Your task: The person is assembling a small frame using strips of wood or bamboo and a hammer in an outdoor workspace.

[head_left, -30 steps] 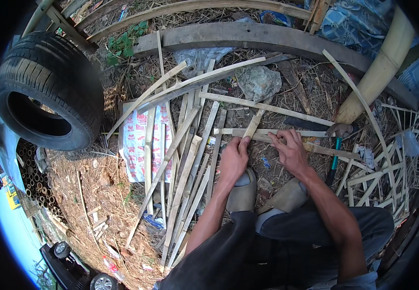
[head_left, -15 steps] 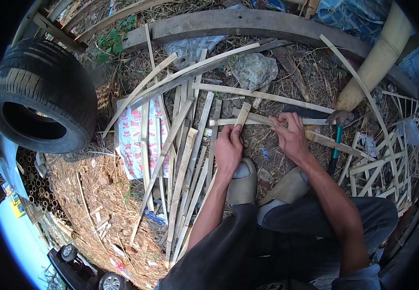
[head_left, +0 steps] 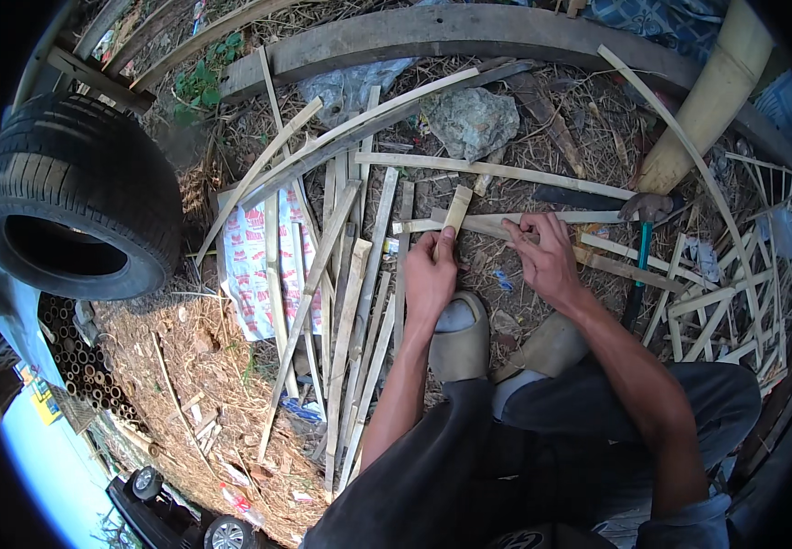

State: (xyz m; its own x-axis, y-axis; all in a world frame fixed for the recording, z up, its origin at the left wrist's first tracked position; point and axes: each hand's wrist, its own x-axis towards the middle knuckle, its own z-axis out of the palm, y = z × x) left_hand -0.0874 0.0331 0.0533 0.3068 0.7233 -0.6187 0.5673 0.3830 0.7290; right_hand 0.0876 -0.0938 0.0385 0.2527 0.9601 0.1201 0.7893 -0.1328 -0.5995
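My left hand point(head_left: 429, 282) pinches a short flat bamboo strip point(head_left: 458, 208) under its thumb, the strip standing out past the fingertips. A second bamboo strip point(head_left: 480, 225), greyer, crosses behind it at a slant. The fingers of my right hand point(head_left: 547, 263) are bent together at the right end of that greyer strip. Around the crossing lies a long pale bamboo strip point(head_left: 588, 218) running sideways on the ground. A hammer point(head_left: 645, 247) with a teal and black handle rests to the right of my right hand, its head over that long strip.
Several long bamboo strips point(head_left: 346, 320) lie left of my feet, partly on a printed sheet point(head_left: 254, 274). A tyre point(head_left: 76, 197) stands far left. A rock point(head_left: 472, 123) and curved timber point(head_left: 369, 50) lie ahead. Bamboo frames point(head_left: 716, 306) and a thick bamboo pole point(head_left: 711, 101) are at right.
The view has shifted slightly. Both hands keep their grips on the two crossed strips, with only small finger movement.
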